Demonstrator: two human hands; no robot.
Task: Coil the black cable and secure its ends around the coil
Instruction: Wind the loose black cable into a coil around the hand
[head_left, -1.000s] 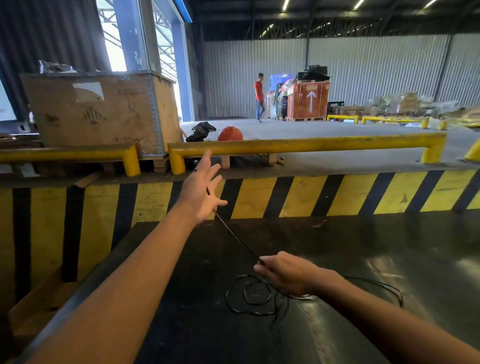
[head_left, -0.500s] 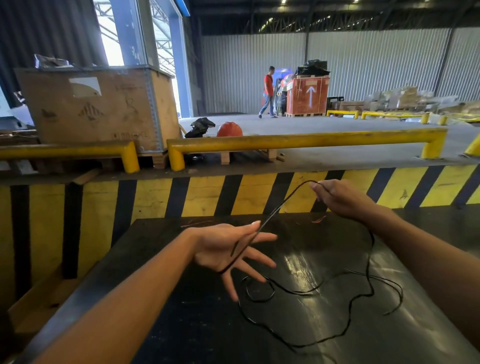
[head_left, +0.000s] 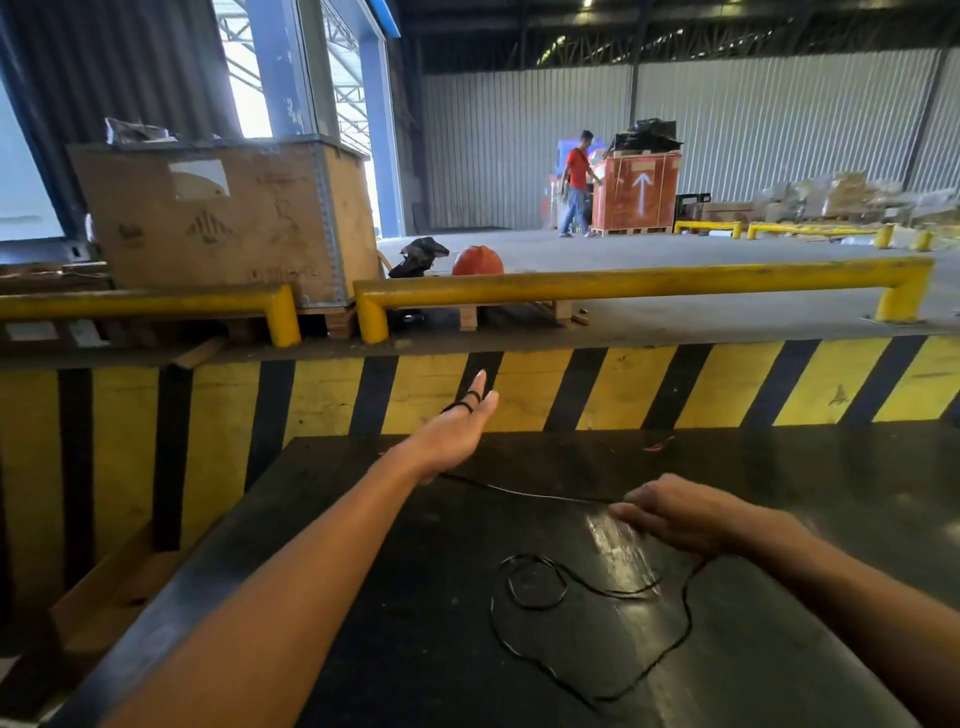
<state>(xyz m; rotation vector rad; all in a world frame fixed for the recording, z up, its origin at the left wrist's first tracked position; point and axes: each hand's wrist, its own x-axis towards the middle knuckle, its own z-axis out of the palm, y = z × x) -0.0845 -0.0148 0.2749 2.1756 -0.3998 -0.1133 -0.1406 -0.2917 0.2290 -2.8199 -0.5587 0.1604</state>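
Observation:
A thin black cable (head_left: 582, 587) lies in loose loops on the black table (head_left: 363, 649). My left hand (head_left: 452, 431) is stretched forward over the table's far edge, fingers straight, with turns of the cable wound around them. From under that hand a taut stretch of cable runs right to my right hand (head_left: 675, 512), which pinches it low over the table. The slack trails from my right hand down into the loops.
A yellow-and-black striped wall (head_left: 649, 384) rises behind the table, topped by yellow guard rails (head_left: 623, 283). Beyond stand a large cardboard crate (head_left: 218, 223), an orange helmet (head_left: 477, 261), and a person in a red shirt (head_left: 576, 182) by a red crate.
My left hand swung from near the table back out forward. My right hand dropped from a raised position down to the table, pulling the cable taut across.

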